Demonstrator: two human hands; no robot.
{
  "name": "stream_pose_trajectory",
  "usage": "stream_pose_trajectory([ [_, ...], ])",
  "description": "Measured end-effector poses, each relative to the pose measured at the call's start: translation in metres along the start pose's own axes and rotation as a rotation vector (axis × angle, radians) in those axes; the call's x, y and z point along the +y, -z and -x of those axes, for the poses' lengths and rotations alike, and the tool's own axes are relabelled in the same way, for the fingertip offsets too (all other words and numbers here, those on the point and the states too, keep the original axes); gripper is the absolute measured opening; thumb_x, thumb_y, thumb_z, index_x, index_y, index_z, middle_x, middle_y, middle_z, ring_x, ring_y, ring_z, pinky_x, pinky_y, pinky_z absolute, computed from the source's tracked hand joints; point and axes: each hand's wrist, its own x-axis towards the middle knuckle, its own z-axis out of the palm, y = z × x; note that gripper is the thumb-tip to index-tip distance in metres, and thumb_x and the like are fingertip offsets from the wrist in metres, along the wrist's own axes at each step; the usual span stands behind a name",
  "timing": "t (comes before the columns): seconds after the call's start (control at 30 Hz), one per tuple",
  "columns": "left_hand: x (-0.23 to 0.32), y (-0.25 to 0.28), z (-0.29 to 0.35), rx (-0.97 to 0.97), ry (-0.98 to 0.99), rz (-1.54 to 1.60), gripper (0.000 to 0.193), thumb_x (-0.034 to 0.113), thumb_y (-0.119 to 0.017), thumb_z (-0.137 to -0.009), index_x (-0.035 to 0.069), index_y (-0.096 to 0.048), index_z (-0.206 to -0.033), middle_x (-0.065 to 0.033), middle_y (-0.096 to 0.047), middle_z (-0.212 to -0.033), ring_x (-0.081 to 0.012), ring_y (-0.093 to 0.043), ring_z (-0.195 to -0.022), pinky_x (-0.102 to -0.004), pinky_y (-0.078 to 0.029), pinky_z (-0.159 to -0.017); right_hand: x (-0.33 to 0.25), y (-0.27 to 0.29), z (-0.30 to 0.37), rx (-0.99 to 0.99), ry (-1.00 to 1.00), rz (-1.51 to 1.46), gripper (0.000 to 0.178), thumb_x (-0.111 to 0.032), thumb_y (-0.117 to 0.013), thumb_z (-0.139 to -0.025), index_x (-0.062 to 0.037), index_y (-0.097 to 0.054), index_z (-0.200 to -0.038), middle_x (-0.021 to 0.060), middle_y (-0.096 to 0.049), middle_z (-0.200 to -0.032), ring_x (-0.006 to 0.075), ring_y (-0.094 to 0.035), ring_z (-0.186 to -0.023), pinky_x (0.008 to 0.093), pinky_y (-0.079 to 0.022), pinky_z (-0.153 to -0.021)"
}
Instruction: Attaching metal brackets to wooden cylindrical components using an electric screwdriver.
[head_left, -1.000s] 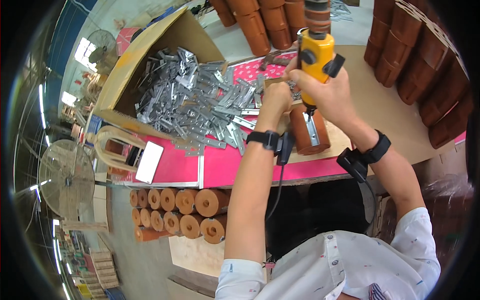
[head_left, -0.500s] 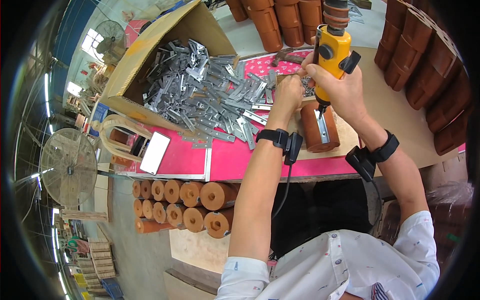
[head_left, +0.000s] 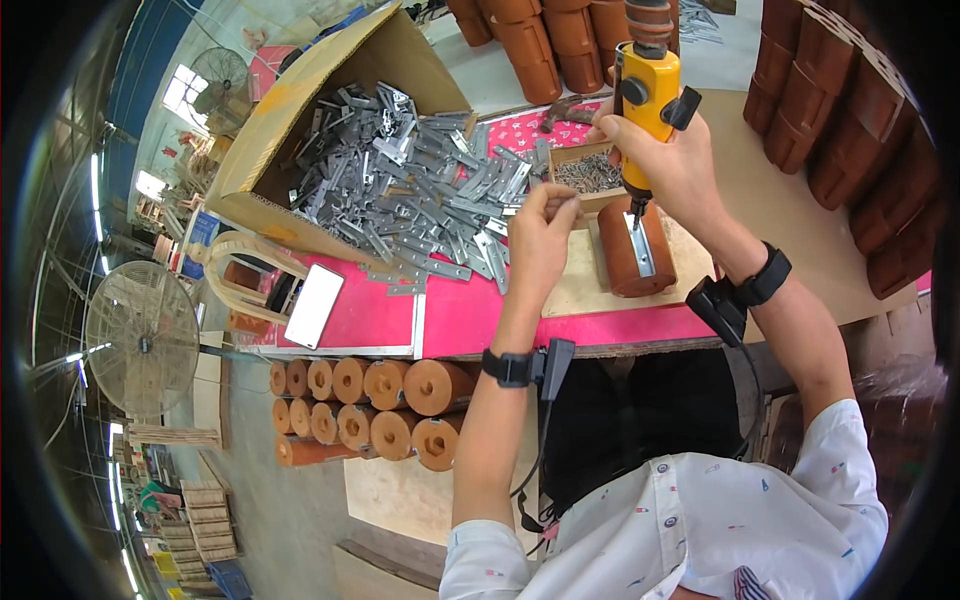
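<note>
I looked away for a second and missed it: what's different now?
The left hand has drawn back and slightly left from the screw box, so more screws show; I can't tell whether it holds one. The right hand still grips the yellow driver, its tip at the far end of the metal strip on the brown cylinder.

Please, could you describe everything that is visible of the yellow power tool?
The yellow power tool has a plastic-looking body with black fittings and a dark, narrowing nose. The right hand grips it nearly upright, nose down; a ribbed brownish part joins its top. It points at the metal strip on the brown cylinder; contact is unclear.
</note>
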Motion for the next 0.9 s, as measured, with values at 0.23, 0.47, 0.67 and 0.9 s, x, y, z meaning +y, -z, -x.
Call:
stream_pose_trajectory([
  [0.23,-0.012,0.0,0.048,-0.037,-0.016,0.061,0.015,0.002,-0.061,-0.087,-0.003,-0.062,-0.101,-0.0073,-0.066,-0.092,-0.0133,-0.063,-0.086,-0.0259,-0.05,-0.077,-0.017,0.001,-0.008,0.039,0.043,-0.003,0.022,-0.018,-0.071,-0.08,-0.002,-0.06,-0.09,0.0003,-0.061,-0.073,0.0071,-0.058,-0.066,0.0248,-0.048,-0.06],
  [0.47,0.013,-0.018,0.059,-0.031,-0.033,0.077,0.033,-0.002,-0.067,-0.082,0.002,-0.06,-0.114,-0.0073,-0.068,-0.09,-0.0134,-0.065,-0.084,-0.0276,-0.051,-0.077,-0.05,0.0,-0.006,0.019,0.037,-0.088,0.036,-0.021,-0.073,-0.075,-0.0002,-0.058,-0.1,0.0031,-0.062,-0.084,0.009,-0.058,-0.074,0.0268,-0.049,-0.068],
  [0.67,0.026,-0.032,0.064,-0.062,-0.073,0.023,0.039,-0.002,-0.068,-0.08,0.002,-0.059,-0.118,-0.0078,-0.069,-0.089,-0.0142,-0.065,-0.083,-0.0285,-0.051,-0.077,-0.056,-0.001,0.004,0.005,-0.027,-0.155,0.04,-0.021,-0.073,-0.074,0.0018,-0.056,-0.102,0.0049,-0.061,-0.086,0.011,-0.057,-0.078,0.0277,-0.048,-0.073],
  [0.9,0.029,-0.033,0.064,-0.075,-0.054,0.03,0.038,-0.001,-0.068,-0.08,0.001,-0.058,-0.117,-0.0104,-0.069,-0.091,-0.0161,-0.066,-0.085,-0.0295,-0.05,-0.078,-0.055,0.0,0.008,-0.013,-0.059,-0.073,0.041,-0.024,-0.072,-0.073,0.0018,-0.055,-0.1,0.0087,-0.061,-0.085,0.0154,-0.058,-0.078,0.0315,-0.048,-0.073],
])
